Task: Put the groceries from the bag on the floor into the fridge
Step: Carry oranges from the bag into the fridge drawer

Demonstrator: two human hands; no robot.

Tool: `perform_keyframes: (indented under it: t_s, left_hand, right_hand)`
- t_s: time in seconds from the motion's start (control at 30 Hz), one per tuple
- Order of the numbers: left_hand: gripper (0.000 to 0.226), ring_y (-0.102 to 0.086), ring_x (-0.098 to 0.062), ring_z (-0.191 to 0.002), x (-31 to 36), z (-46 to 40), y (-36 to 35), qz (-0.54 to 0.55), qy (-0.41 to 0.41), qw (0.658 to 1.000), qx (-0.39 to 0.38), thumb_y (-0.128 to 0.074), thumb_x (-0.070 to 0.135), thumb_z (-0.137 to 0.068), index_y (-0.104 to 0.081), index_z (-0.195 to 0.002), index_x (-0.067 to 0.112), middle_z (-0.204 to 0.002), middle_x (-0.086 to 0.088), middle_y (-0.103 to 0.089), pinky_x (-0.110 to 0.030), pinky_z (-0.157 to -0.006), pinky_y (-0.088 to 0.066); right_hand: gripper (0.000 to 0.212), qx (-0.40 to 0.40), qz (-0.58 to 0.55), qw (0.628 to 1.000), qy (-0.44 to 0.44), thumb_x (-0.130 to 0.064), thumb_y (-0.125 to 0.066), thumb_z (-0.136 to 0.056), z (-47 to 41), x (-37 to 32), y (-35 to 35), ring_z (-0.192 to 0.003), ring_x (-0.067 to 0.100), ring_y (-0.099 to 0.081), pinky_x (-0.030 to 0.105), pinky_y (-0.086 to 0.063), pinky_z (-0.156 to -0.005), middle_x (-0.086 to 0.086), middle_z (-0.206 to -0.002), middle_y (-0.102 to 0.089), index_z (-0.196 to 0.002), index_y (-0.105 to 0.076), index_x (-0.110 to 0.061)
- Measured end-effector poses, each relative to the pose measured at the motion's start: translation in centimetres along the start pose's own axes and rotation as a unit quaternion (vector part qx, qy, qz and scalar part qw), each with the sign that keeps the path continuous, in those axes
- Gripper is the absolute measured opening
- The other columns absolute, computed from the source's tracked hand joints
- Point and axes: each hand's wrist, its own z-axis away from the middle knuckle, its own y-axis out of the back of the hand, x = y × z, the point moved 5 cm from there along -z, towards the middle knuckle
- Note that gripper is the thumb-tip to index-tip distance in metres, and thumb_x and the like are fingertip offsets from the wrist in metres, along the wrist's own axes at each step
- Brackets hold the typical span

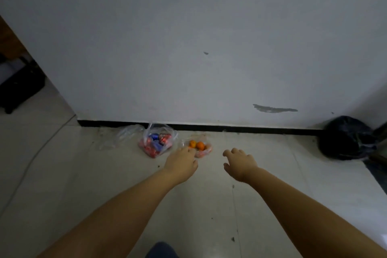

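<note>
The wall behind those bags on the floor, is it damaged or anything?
Yes. The white wall has a long grey gash of chipped paint low on the right, above the black baseboard, and a small dark chip higher up. The bag of cans and the bag of oranges below look intact.

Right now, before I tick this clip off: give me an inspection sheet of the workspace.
Surface: pale tiled floor, a few dark specks.
Job's things: clear bag of cans and bag of oranges by the wall; fridge not seen.
Clutter: empty clear plastic bag; black rubbish bag at right.
Hands: left hand reaches to the oranges, grip unclear; right hand open, apart from them.
Cables: thin cord across the floor at left.
Surroundings: scuffed white wall, black skirting.
</note>
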Motion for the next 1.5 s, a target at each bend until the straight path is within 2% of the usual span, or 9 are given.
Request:
perform_keyframes:
  t_s: [0.13, 0.43, 0.67, 0.77, 0.87, 1.13, 1.27, 1.37, 1.5]
  left_hand:
    - [0.036, -0.047, -0.025, -0.121, -2.8, -6.9, 0.7, -0.007, 0.005, 1.0, -0.014, -0.038, 0.028, -0.097, -0.046, -0.129, 0.012, -0.134, -0.009, -0.047, -0.037, -0.09, -0.043]
    - [0.034, -0.047, -0.027, -0.116, -9.1, -24.3, 3.7, 0.01, -0.065, 0.996, -0.057, -0.037, 0.027, -0.097, -0.049, -0.125, 0.01, -0.13, -0.011, -0.049, -0.037, -0.09, -0.041]
    - [0.028, -0.053, -0.026, -0.108, -15.5, -32.3, -0.6, 0.041, -0.039, 0.989, -0.135, -0.038, 0.026, -0.097, -0.053, -0.116, 0.011, -0.123, -0.01, -0.053, -0.037, -0.085, -0.044]
    - [0.024, -0.053, -0.022, -0.102, -17.2, -34.4, -5.3, 0.066, -0.013, 0.982, -0.174, -0.038, 0.027, -0.097, -0.052, -0.109, 0.012, -0.117, -0.007, -0.054, -0.031, -0.081, -0.042]
    - [0.027, -0.05, -0.023, -0.107, -18.4, -37.5, -12.1, 0.069, -0.001, 0.978, -0.198, -0.036, 0.027, -0.096, -0.051, -0.112, 0.011, -0.119, -0.009, -0.052, -0.034, -0.086, -0.043]
    - [0.029, -0.048, -0.026, -0.116, -23.2, -49.0, -36.1, 0.094, 0.015, 0.975, -0.199, -0.039, 0.023, -0.097, -0.054, -0.118, 0.01, -0.125, -0.01, -0.051, -0.034, -0.089, -0.04]
    - [0.027, -0.05, -0.029, -0.115, -26.5, -55.5, -45.5, 0.02, -0.009, 0.986, -0.166, -0.04, 0.027, -0.095, -0.055, -0.11, 0.01, -0.12, -0.011, -0.054, -0.039, -0.094, -0.038]
    - [0.03, -0.048, -0.027, -0.118, -29.3, -59.9, -50.6, -0.043, -0.006, 0.986, -0.16, -0.041, 0.026, -0.095, -0.056, -0.116, 0.01, -0.123, -0.01, -0.055, -0.037, -0.098, -0.036]
    - [0.037, -0.053, -0.029, -0.118, -32.6, -64.3, -56.2, -0.087, -0.008, 0.981, -0.175, -0.043, 0.031, -0.097, -0.054, -0.125, 0.01, -0.126, -0.011, -0.056, -0.037, -0.098, -0.04]
  right_hand:
    - [0.043, -0.01, 0.006, 1.0, 0.009, -0.033, -0.041, -0.097, -7.1, 0.3, 1.8, -0.125, 0.026, -0.043, 0.04, -0.037, -0.103, 0.008, -0.138, -0.044, -0.138, -0.037, -0.02]
    - [0.041, -0.031, -0.034, 0.999, -0.024, -0.031, -0.04, -0.098, -23.8, -0.9, 4.9, -0.125, 0.026, -0.043, 0.038, -0.037, -0.102, 0.007, -0.137, -0.044, -0.137, -0.039, -0.02]
    - [0.043, -0.071, -0.101, 0.991, -0.055, -0.032, -0.04, -0.097, -31.8, -1.1, 2.3, -0.123, 0.023, -0.044, 0.037, -0.041, -0.1, 0.005, -0.137, -0.045, -0.139, -0.036, -0.021]
    - [0.041, -0.097, -0.123, 0.985, -0.071, -0.031, -0.039, -0.099, -35.0, 0.4, -0.9, -0.123, 0.02, -0.045, 0.033, -0.041, -0.101, 0.003, -0.138, -0.045, -0.138, -0.038, -0.022]
    - [0.04, -0.114, -0.131, 0.982, -0.07, -0.029, -0.038, -0.1, -39.6, 2.2, -6.4, -0.124, 0.02, -0.045, 0.032, -0.041, -0.101, 0.003, -0.139, -0.045, -0.139, -0.037, -0.021]
    - [0.039, -0.142, -0.115, 0.983, -0.035, -0.021, -0.043, -0.096, -56.0, 5.2, -29.1, -0.124, 0.027, -0.045, 0.041, -0.045, -0.096, 0.008, -0.139, -0.044, -0.135, -0.042, -0.018]
    - [0.037, -0.127, -0.069, 0.989, 0.014, -0.023, -0.047, -0.094, -64.9, 6.3, -37.6, -0.128, 0.028, -0.042, 0.041, -0.041, -0.1, 0.009, -0.139, -0.043, -0.13, -0.047, -0.016]
    - [0.056, -0.105, -0.019, 0.992, 0.067, -0.035, -0.063, -0.084, -71.3, 6.1, -42.0, -0.131, 0.027, -0.038, 0.043, -0.035, -0.107, 0.006, -0.141, -0.041, -0.133, -0.042, -0.022]
    - [0.065, -0.076, 0.041, 0.982, 0.169, -0.032, -0.07, -0.077, -77.8, 4.6, -46.6, -0.133, 0.027, -0.035, 0.045, -0.034, -0.109, 0.004, -0.144, -0.036, -0.134, -0.038, -0.028]
